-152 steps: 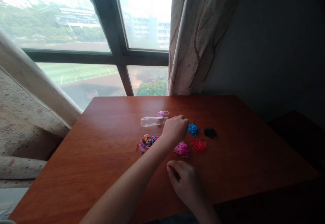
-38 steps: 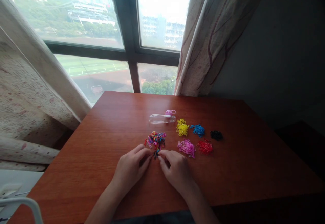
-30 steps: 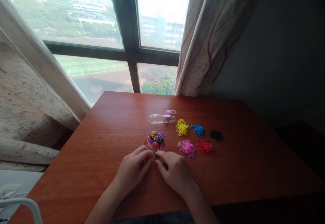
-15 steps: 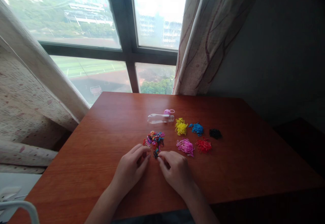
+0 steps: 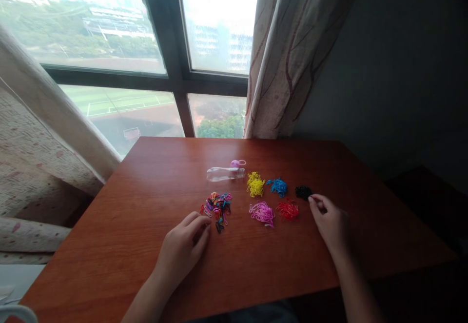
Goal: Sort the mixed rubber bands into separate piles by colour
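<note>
A mixed heap of small coloured plastic pins point(image 5: 218, 205), shaped like little safety pins, lies on the table left of centre. My left hand point(image 5: 185, 245) rests just beside this heap, fingers loosely curled, thumb and forefinger slightly apart, with nothing visible between them. Farther right, my right hand point(image 5: 329, 223) pinches at the near right edge of a black pin pile point(image 5: 303, 192); the small black pin at its fingertips is mostly hidden. Sorted by colour, a yellow pile point(image 5: 255, 185), a blue pile point(image 5: 278, 187), a pink pile point(image 5: 262, 212) and a red pile point(image 5: 287, 211) lie between my hands.
Behind the piles a clear plastic bottle point(image 5: 224, 174) lies on its side, its pink looped cap point(image 5: 237, 163) next to it. The brown wooden table point(image 5: 153, 181) meets a window with curtains point(image 5: 278, 69). A white curved object point(image 5: 18, 313) shows at bottom left.
My right hand has moved from the mixed heap across to the black pile on the right. My left hand stays beside the mixed heap. The view has shifted slightly.
</note>
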`<action>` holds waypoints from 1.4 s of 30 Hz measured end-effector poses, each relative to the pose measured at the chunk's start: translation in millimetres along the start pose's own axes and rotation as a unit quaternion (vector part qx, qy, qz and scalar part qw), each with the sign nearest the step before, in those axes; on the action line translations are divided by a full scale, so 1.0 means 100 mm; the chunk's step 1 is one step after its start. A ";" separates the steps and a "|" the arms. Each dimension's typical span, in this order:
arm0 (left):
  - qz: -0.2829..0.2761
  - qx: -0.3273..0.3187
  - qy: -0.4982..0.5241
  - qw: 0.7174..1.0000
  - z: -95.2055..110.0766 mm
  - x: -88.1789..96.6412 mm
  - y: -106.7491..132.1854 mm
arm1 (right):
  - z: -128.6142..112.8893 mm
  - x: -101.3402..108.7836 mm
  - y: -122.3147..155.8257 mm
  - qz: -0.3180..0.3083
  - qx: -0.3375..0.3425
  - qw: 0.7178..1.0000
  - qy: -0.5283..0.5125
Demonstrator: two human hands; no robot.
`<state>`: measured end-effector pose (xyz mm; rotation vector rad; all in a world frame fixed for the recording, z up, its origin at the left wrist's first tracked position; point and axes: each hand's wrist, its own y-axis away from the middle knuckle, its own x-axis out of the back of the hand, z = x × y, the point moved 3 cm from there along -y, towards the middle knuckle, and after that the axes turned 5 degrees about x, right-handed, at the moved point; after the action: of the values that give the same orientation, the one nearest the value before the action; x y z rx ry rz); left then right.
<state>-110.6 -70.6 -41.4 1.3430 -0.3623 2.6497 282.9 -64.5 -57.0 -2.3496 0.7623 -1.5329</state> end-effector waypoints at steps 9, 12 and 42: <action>-0.006 0.006 0.004 1.000 0.00 0.00 0.00 | 0.14 -0.03 -0.14 -0.018 -0.023 1.000 0.009; -0.004 0.005 0.011 1.000 0.01 0.01 0.01 | 0.03 0.01 -0.11 -0.002 -0.022 1.000 0.000; -0.080 -0.056 -0.219 0.971 0.44 -0.17 -0.24 | -1.52 -0.33 0.82 -0.199 0.190 0.943 -0.185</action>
<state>-60.9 -60.1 -26.9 1.8266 -0.4254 2.1547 110.8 -101.9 -56.0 -2.4616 -0.0983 -1.1641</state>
